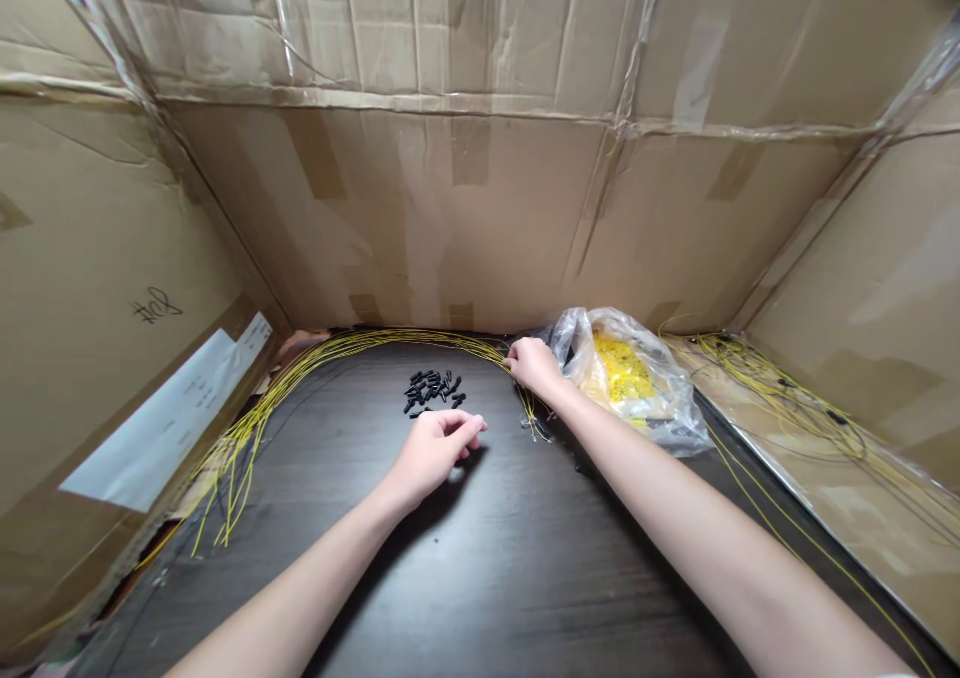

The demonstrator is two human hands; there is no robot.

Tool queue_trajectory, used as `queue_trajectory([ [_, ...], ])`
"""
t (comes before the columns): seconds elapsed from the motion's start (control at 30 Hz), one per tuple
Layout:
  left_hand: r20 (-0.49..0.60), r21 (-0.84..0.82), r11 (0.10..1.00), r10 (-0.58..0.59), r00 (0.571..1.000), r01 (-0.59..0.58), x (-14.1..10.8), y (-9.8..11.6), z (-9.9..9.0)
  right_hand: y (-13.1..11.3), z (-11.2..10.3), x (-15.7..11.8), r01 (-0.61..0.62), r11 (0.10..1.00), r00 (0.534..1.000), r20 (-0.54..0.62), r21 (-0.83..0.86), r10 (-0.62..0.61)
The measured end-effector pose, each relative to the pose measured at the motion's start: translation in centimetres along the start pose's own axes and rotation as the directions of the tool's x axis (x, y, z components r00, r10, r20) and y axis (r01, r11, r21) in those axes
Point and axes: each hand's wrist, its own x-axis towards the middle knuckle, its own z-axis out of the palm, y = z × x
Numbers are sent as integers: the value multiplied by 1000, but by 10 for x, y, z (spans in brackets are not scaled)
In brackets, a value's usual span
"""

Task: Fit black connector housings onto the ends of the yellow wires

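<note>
Yellow, thin, plastic-coated-looking wires (pixel 360 340) in a loose bundle, arcing across the dark wood-grain table (pixel 480 578) from nearly nine o'clock, up through twelve along the foot of the brown cardboard wall (pixel 420 218), and down to splayed ends at one o'clock. Probably light, springy and flexible, smooth enough to slide past one another, and prone to tangling where bunched. Best taken strand by strand, between thumb and forefinger just behind the tip, for control over a whippy end.

At one o'clock, right hand (pixel 532 363) curled at the bundle, fingertips against the wires; cannot tell how firmly closed, or on how many strands. Nearer the middle of the table, left hand (pixel 439 448) apart from the right, thumb and fingertips close together; cannot tell whether with anything between.

Just beyond the left hand, toward eleven o'clock, a pile of small, black, stubby plastic-looking pieces (pixel 433 388): likely rigid, very light and apt to skid, so best pinched singly across the sides. At two o'clock, beside the right forearm, a crumpled clear plastic bag (pixel 667 398) with tiny yellow bits (pixel 622 366) inside; presumably slack and slippery, easier to hold by gathered film than by a bulging side.
</note>
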Motion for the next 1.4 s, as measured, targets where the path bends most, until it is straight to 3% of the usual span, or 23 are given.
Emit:
queue_trajectory([
  [0.37,-3,-22,1000,-21,1000,21,2,-2,-2,-2,-29,16,28,958,962,-270,284,52],
  [0.43,-2,-30,999,-23,1000,23,3,-3,-3,-5,-36,15,64,898,941,-326,436,92],
  [0.5,-6,-44,999,-26,1000,25,4,-4,-3,-10,-44,7,130,771,917,-371,624,146],
  [0.6,-6,-138,989,-44,999,43,6,-4,-5,-24,-54,-23,222,586,918,-370,779,144],
  [0.67,33,-276,957,-80,996,86,7,-3,-7,-37,-58,-54,230,530,947,-313,816,72],
  [0.77,144,-508,847,-95,985,156,6,1,-9,-58,-58,-107,232,514,972,-212,826,-99],
  [0.83,193,-625,760,-73,979,180,6,2,-10,-66,-54,-134,261,527,963,-178,809,-205],
  [0.9,205,-706,681,-68,976,196,7,3,-13,-65,-48,-149,271,557,959,-171,785,-225],
  [1.0,177,-791,575,-115,978,210,11,3,-20,-50,-38,-148,209,554,978,-179,806,-107],
  [1.13,127,-882,426,-202,971,204,19,3,-39,-14,-32,-124,109,434,974,-184,894,134],
  [1.23,41,-929,351,-216,976,117,24,5,-56,13,-35,-106,87,350,919,-211,933,334],
  [1.4,-228,-926,350,-219,949,-142,27,14,-86,48,-44,-87,146,195,765,-236,970,600],
])
